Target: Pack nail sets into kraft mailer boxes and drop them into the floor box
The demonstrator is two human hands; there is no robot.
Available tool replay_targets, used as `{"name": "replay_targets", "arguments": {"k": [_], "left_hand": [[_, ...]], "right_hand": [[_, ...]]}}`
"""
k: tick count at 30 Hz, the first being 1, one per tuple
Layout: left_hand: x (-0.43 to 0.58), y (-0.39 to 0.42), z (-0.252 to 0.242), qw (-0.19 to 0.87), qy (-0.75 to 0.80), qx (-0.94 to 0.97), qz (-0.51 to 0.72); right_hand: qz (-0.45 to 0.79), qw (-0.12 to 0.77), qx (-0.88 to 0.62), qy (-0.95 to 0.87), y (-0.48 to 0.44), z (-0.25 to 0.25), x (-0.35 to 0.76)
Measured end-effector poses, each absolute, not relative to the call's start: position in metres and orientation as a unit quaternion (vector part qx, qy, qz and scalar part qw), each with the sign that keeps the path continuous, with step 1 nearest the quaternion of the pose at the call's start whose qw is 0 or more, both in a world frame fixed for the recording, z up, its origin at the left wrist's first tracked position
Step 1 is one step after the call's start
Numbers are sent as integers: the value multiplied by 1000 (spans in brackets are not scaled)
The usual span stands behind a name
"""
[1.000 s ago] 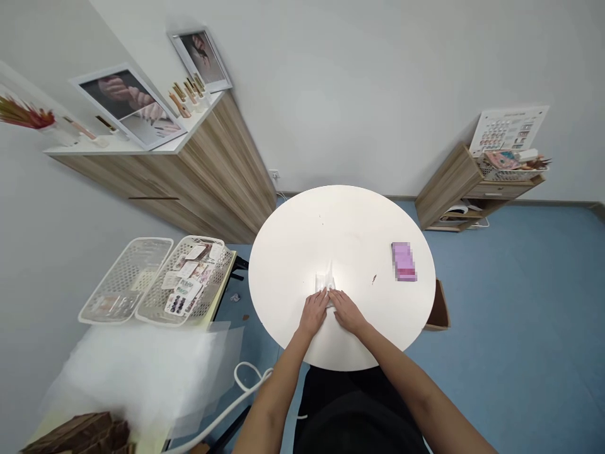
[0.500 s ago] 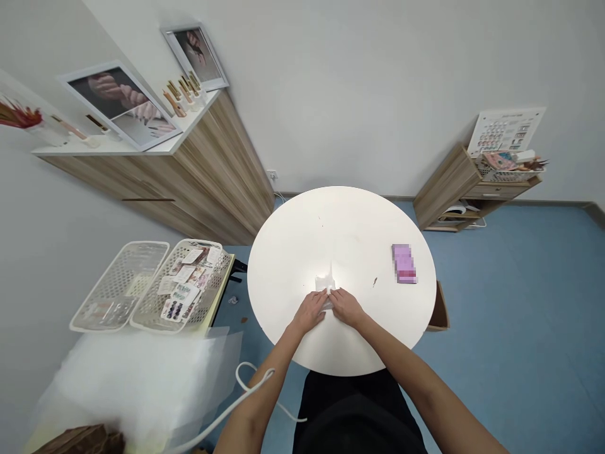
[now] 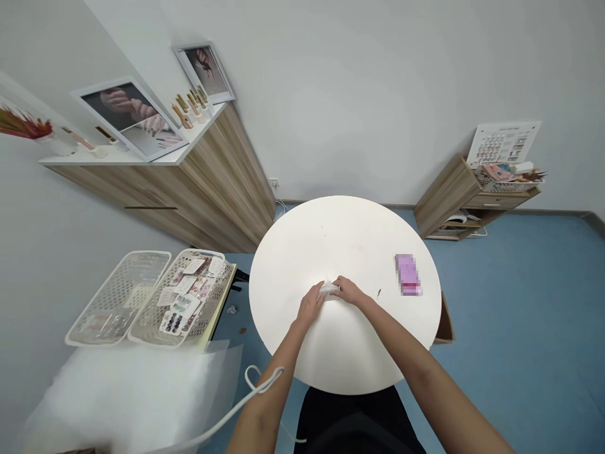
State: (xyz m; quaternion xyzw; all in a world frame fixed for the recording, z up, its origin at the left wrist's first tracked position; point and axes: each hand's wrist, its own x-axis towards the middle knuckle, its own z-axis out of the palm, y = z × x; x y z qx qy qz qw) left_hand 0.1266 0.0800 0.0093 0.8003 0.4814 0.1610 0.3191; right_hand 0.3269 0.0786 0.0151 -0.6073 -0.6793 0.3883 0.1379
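On the round white table [image 3: 350, 353], a small white, partly see-through piece [image 3: 329, 289] lies between my hands; it looks like thin wrap or tissue, but its exact kind is unclear. My left hand [image 3: 311, 304] closes on its left end, fingers curled. At its right end my right hand [image 3: 348, 291] pinches it between thumb and fingers. A purple, blurred-out rectangular object [image 3: 408, 274] lies to the right on the tabletop. Between it and my right hand is a small dark mark [image 3: 379, 293].
Two white perforated baskets, one with clear packets [image 3: 106, 325] and one with nail cards [image 3: 184, 306], stand at the left. A white cable [image 3: 236, 413] crosses by my left forearm. A wooden cabinet [image 3: 227, 183] is behind left, a small shelf unit [image 3: 447, 202] behind right.
The white piece lay spread flat under my fingers; now it is gathered into a narrower shape, gripped at both ends. My hands have moved slightly apart. The whole view has shifted a little.
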Motion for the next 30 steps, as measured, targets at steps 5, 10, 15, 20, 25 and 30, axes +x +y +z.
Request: {"name": "replay_targets", "arguments": {"k": [5, 10, 15, 20, 25, 30], "left_hand": [[137, 45, -13, 139, 526, 816, 195], [139, 19, -27, 82, 468, 874, 102], [136, 26, -22, 134, 456, 877, 66], [139, 35, -17, 161, 458, 873, 56], [146, 41, -3, 245, 480, 842, 14], [123, 15, 3, 243, 562, 782, 118]], "right_hand": [[419, 184, -639, -619, 107, -4, 329], [355, 248, -696, -573, 105, -19, 315], [227, 235, -695, -641, 77, -16, 297], [129, 121, -665, -725, 44, -9, 294], [163, 21, -658, -735, 45, -1, 308], [133, 25, -631, -764, 69, 6, 322]]}}
